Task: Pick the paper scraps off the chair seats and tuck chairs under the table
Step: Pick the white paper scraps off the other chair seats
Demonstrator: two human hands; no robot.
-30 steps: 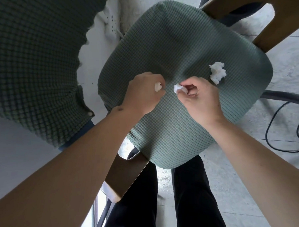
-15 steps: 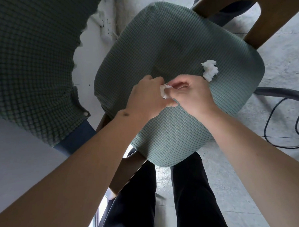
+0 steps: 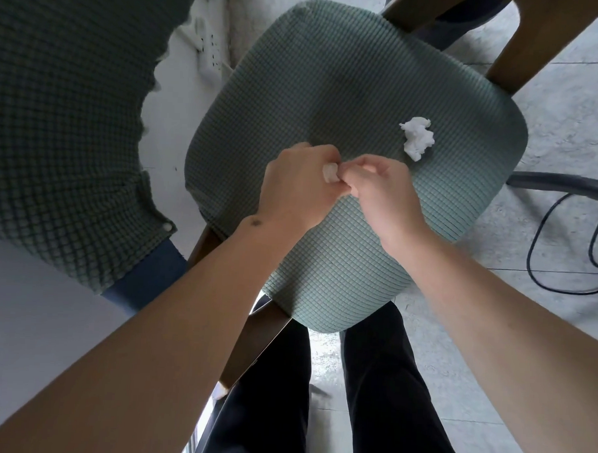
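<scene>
A green quilted chair seat (image 3: 331, 73) fills the middle of the view. Over its middle my two hands meet. My left hand (image 3: 296, 188) is curled round a small white paper scrap (image 3: 329, 173), which shows between its fingers. The curled fingertips of my right hand (image 3: 381, 192) pinch the edge of that same scrap. A larger crumpled white paper scrap (image 3: 417, 137) lies loose on the seat, to the right of and beyond my right hand.
A second chair with a green quilted cover (image 3: 56, 113) stands close on the left. The wooden frame (image 3: 524, 54) of the middle chair is at the upper right. A black cable (image 3: 564, 244) loops on the grey floor at the right. My legs stand just below the seat.
The hands were apart, each with its own scrap. The right hand has moved left until its fingertips meet the left hand; only one scrap now shows between them.
</scene>
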